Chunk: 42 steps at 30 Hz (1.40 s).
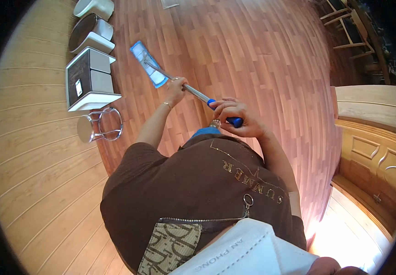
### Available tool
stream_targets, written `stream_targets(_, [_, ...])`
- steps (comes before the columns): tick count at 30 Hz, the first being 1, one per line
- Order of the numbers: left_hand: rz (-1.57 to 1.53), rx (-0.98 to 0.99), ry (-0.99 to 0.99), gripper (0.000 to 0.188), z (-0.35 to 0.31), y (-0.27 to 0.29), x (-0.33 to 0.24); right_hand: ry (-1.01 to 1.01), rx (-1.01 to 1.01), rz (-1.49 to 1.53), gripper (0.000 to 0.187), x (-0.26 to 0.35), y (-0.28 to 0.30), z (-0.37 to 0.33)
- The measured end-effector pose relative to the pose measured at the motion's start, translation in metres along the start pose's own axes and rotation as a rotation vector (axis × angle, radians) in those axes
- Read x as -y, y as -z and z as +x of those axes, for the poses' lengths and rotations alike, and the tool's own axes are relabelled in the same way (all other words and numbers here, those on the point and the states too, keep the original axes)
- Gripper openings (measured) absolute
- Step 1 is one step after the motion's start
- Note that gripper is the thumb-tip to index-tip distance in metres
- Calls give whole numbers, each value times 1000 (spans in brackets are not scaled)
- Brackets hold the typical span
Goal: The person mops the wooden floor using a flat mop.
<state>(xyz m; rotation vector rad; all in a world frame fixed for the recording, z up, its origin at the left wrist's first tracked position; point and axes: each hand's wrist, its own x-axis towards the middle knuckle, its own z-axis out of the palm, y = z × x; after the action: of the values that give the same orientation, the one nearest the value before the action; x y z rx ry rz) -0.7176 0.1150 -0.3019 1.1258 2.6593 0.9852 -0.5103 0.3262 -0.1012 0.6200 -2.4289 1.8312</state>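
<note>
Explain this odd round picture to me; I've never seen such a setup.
There is no machine here, just a person using two bare hands. The single picture comes from a wide camera worn on their head, looking down, which is why straight edges curve and the brown shirt fills the lower middle.

The person holds a mop. The left hand grips its metal pole, while the right hand is around the blue handle end. The flat, blue-edged mop head lies on the wood-patterned floor.

Also on the floor, at the left, is a round stool with metal legs; at the right is some wooden furniture, curved by the lens.
</note>
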Motion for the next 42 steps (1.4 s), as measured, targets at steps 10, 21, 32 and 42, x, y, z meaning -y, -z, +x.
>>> stream_targets(10, [14,113,-115,10,-15,-12,-5,-84,-229,196,18,44,24,-36])
stream_targets(21, [-111,310,-336,5,-5,-50,-95,-57,-496,-56,15,133,-26,-101])
stream_targets(32, [-353,691,-973,9,-67,-143,-173,-294,-1073,-231,4,195,-225,-184])
stream_targets(42, [-542,1100,-1531,15,-297,-161,-273,-574,-1624,-595,15,324,-442,-191])
